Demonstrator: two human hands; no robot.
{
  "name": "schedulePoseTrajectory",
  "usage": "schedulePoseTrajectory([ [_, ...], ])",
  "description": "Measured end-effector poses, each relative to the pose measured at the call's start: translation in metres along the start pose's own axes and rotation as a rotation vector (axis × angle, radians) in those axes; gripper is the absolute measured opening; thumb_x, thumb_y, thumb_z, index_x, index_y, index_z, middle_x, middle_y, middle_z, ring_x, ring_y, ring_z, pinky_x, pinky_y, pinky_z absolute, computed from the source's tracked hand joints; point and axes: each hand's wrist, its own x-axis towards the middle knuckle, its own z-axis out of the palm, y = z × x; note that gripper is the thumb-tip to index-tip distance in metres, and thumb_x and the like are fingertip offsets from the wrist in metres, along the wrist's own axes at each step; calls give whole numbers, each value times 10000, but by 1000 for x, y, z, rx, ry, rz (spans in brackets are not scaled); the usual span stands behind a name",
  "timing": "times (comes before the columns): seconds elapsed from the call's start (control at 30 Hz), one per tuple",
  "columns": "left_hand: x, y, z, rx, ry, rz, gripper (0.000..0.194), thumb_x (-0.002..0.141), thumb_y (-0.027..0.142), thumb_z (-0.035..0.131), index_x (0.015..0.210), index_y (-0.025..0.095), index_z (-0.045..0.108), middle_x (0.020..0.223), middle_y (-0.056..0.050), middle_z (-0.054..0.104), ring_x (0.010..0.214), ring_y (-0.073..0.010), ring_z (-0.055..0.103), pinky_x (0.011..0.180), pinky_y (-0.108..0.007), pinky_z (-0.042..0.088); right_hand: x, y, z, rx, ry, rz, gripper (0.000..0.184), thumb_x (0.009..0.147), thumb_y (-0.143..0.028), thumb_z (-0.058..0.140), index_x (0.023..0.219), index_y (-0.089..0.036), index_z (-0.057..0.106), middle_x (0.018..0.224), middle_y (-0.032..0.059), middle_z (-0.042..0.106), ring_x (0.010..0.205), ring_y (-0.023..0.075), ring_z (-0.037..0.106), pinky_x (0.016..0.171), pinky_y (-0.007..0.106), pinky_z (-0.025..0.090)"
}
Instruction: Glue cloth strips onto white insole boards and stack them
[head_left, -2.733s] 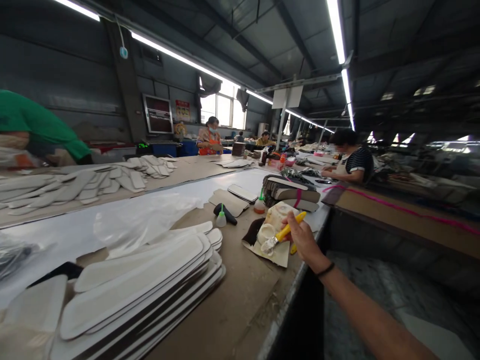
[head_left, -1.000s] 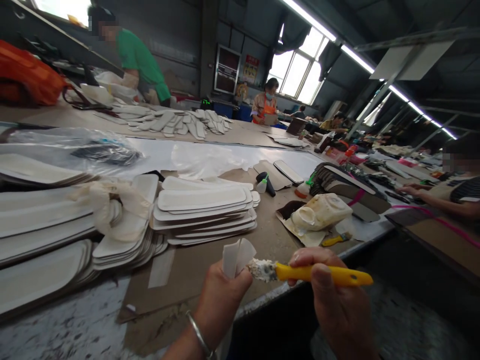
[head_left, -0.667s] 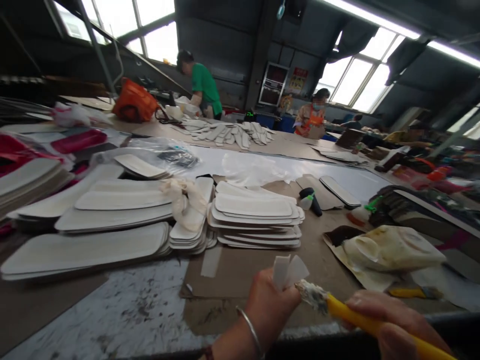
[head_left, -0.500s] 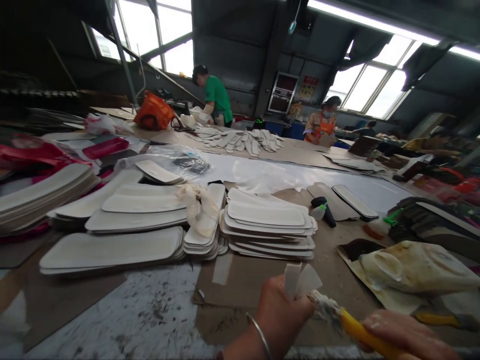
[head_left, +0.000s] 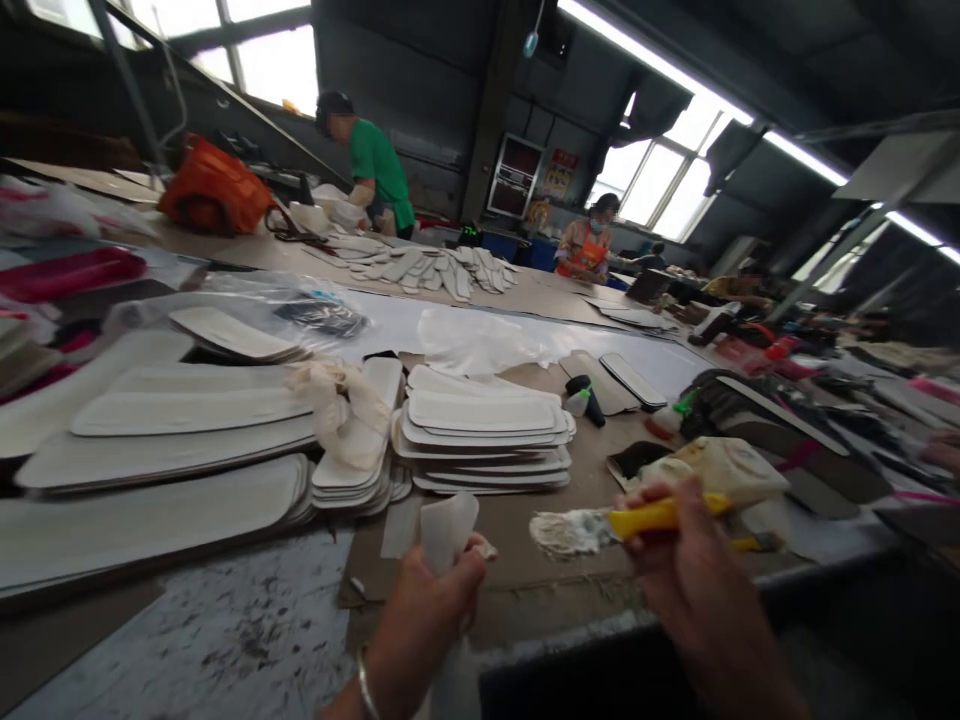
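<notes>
My left hand (head_left: 431, 625) is closed round a thin white strip (head_left: 448, 530), which sticks up above the thumb and hangs below the fist. Its fingers are partly hidden behind the strip. To the right, my right hand (head_left: 701, 580) grips the yellow handle of a paintbrush (head_left: 634, 518). White paste coats the bristles, which point left toward the strip with a gap between them. Behind my right hand lies a cut-open, stained plastic jug (head_left: 739, 470). A second yellow-handled brush (head_left: 754, 543) is partly hidden beside it.
Stacks of long white rounded pads (head_left: 487, 412) stand beyond my hands, with a crumpled pale glove (head_left: 345, 405) on one stack. A small green-tipped bottle (head_left: 577, 402) and dark bundled pieces (head_left: 772, 430) lie at right. Co-workers stand across the table, one in a green shirt (head_left: 381, 170).
The brush first was at the jug, then its bristles touched near my left thumb at the strip. Now it has drawn away to the right. My view swung left, then slightly back right.
</notes>
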Motion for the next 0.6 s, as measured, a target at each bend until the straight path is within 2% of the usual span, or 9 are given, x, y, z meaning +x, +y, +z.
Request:
schedulePoseTrajectory([
  [0.03, -4, 3, -1, -2, -7, -3, 308, 588, 459, 638, 692, 178, 569, 347, 109, 329, 349, -52, 241, 387, -198, 206, 0, 4, 5, 31, 21, 42, 359, 807, -569, 627, 734, -219, 599, 693, 9, 617, 618, 158, 627, 435, 216, 511],
  [0.17, -18, 8, -4, 23, 32, 33, 355, 588, 431, 698, 773, 130, 666, 351, 99, 357, 360, -55, 276, 399, -196, 240, 3, 17, 19, 348, 111, 372, 332, 718, -465, 771, 701, -185, 595, 637, -26, 603, 567, 99, 604, 411, 138, 480],
  [0.23, -22, 10, -4, 36, 67, 58, 364, 579, 422, 717, 781, 121, 690, 371, 90, 374, 371, -68, 303, 400, -208, 257, 2, 19, 23, 414, 131, 434, 329, 706, -446, 789, 702, -178, 600, 635, -36, 608, 541, 80, 590, 406, 125, 474],
  [0.47, -24, 13, -1, 52, 75, 48, 339, 569, 443, 728, 688, 132, 666, 459, 45, 461, 463, -108, 404, 470, -239, 347, -10, 21, 30, 335, 29, 309, 438, 573, -528, 841, 668, -170, 608, 615, -23, 603, 554, 96, 572, 427, 141, 471],
  [0.6, -20, 10, 0, 217, 159, 28, 203, 596, 339, 659, 573, 159, 568, 526, 15, 492, 525, -119, 430, 521, -246, 355, -15, 29, 25, 178, 5, 203, 480, 614, -627, 766, 717, -182, 618, 643, -7, 615, 523, 109, 563, 452, 180, 492],
])
